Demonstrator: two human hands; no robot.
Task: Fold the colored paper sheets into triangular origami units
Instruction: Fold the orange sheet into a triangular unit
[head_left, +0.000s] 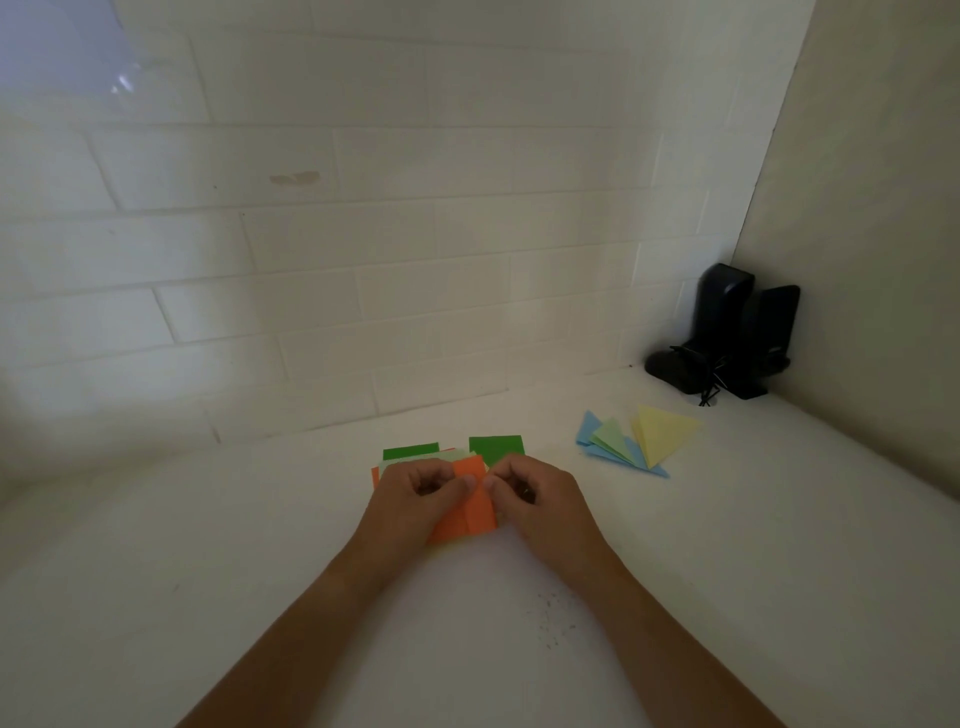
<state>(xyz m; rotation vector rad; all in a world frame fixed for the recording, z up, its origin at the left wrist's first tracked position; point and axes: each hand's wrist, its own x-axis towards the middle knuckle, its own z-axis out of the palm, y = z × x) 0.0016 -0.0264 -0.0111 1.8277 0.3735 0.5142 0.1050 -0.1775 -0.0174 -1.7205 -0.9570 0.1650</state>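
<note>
Surface: white tabletop, matte, with a scatter of tiny dark specks near the right forearm.
Room: white brick-pattern wall runs along the far edge; a plain cream wall closes the right side, forming a corner.
Corner: two black upright devices with a tangle of cord stand at the far right.
Left hand: fingers curled, thumb pinching the orange sheet at its left side.
Right hand: fingers curled, pinching the same sheet's right edge; thumbs nearly meet.
Orange sheet: partly folded, centre of the table, held just above a loose pile.
Paper pile: green, pale and orange sheets just beyond the hands.
Finished triangles: blue, pale green and yellow units fanned out, far right of the hands.
</note>
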